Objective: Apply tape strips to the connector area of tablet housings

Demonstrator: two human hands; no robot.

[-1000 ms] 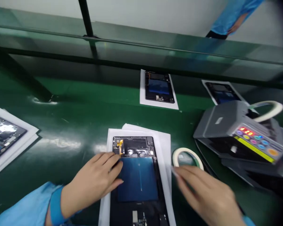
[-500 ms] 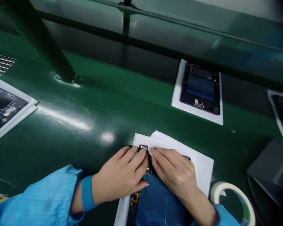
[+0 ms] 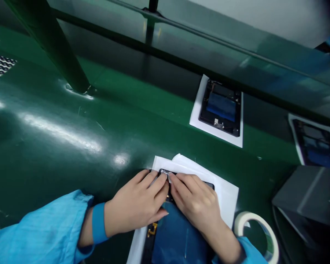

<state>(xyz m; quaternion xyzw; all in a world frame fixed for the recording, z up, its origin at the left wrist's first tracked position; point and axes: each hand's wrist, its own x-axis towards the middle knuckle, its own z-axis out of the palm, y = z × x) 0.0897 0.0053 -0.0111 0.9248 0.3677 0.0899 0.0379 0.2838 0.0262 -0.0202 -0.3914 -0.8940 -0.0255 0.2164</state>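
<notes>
An opened tablet (image 3: 178,233), its inside showing a large blue battery area and an orange flex cable (image 3: 152,229), lies on white sheets (image 3: 222,190) below me. My left hand (image 3: 140,201) rests over its upper left edge, fingers stretched toward the top corner and thumb apart. Beside it, my right hand (image 3: 196,200) pinches a small white strip (image 3: 169,177) at the tablet's top edge. The fingertips of both hands nearly meet there and hide part of the frame. What the strip is made of, I cannot tell.
A roll of cream tape (image 3: 273,234) lies at right, near a dark grey box-like object (image 3: 305,198). Farther back, another opened tablet (image 3: 222,108) and a third one (image 3: 317,143) lie on white sheets. A green post (image 3: 63,55) rises from the green bench (image 3: 93,165).
The view has turned a little to the right, so the tablet at the far left is out of sight and the third tablet shows more. Both hands stay at the same top edge.
</notes>
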